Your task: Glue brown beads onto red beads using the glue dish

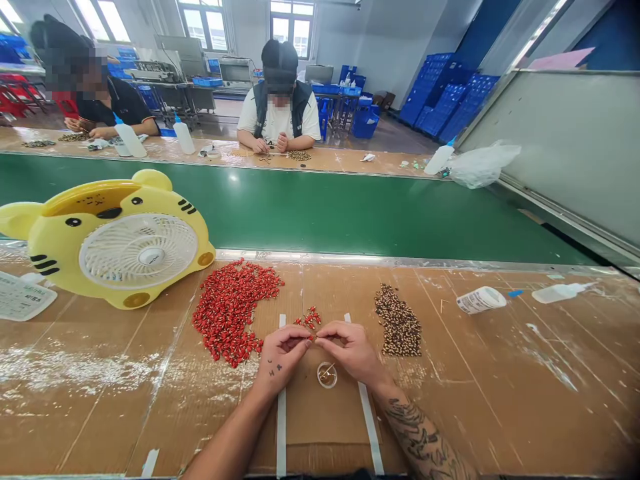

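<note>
My left hand (281, 357) and my right hand (349, 350) meet fingertip to fingertip over a taped cardboard sheet (325, 423). The left thumb and finger pinch a tiny red piece, mostly covered by the fingertips. Closed in a pinch against it, the right fingers hide whatever they hold. Just beyond the fingertips lies a small cluster of red pieces (309, 318) with gold-coloured parts. A small round dish (327, 375) with a thin stick in it sits below the hands. To the left spreads a large pile of red pieces (227, 313); on the right is a pile of dark and gold pieces (400, 323).
A yellow animal-faced fan (140, 250) stands at left. A white bottle (481, 301) and a clear squeeze bottle (557, 293) lie at right. Beyond a green belt (320, 207), two people work at the opposite bench, with glue-type bottles (184, 137) beside them.
</note>
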The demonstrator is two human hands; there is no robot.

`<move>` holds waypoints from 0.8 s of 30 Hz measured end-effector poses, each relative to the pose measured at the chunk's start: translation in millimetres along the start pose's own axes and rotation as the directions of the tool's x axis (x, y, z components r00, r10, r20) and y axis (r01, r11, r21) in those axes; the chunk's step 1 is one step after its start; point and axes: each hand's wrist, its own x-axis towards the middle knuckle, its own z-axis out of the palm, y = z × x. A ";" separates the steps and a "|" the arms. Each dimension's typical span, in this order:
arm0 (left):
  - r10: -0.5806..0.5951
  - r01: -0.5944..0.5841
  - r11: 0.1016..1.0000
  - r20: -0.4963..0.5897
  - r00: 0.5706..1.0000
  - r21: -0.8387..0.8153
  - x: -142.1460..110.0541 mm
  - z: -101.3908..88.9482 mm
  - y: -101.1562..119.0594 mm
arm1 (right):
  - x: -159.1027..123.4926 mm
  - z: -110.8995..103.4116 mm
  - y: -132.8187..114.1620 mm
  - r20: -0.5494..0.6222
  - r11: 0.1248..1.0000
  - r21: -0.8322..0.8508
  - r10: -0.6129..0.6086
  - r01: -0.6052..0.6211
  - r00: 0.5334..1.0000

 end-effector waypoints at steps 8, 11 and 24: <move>0.181 -0.184 0.980 0.044 0.983 0.073 0.0 -1.1 -6.0 | 0.4 2.8 -4.0 -0.041 0.999 0.031 -0.021 0.023 0.999; 0.216 -0.221 0.969 0.056 0.975 0.111 -0.5 -1.5 -6.1 | 0.7 3.7 -4.9 -0.037 0.999 0.039 -0.034 0.036 0.999; 0.284 -0.293 0.934 0.072 0.956 0.202 -0.1 -4.0 -5.5 | -2.1 1.3 -7.9 -0.002 0.997 -0.026 -0.066 0.066 0.998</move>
